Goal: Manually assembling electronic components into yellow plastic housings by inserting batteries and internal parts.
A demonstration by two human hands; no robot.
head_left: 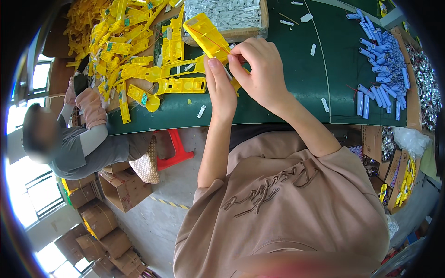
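- Holding the yellow casing (pixel 204 34) tilted above the tabletop (pixel 296 51), my left grip (pixel 222 90) is closed on its near end.
- My right grip (pixel 262 69) pinches the red wire (pixel 217 43) beside it.
- I judge this wire positioning; next calls for a steady casing, light fingertip guidance.

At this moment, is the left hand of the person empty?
No, the left hand holds a yellow plastic piece near its lower end, where the right hand also is.
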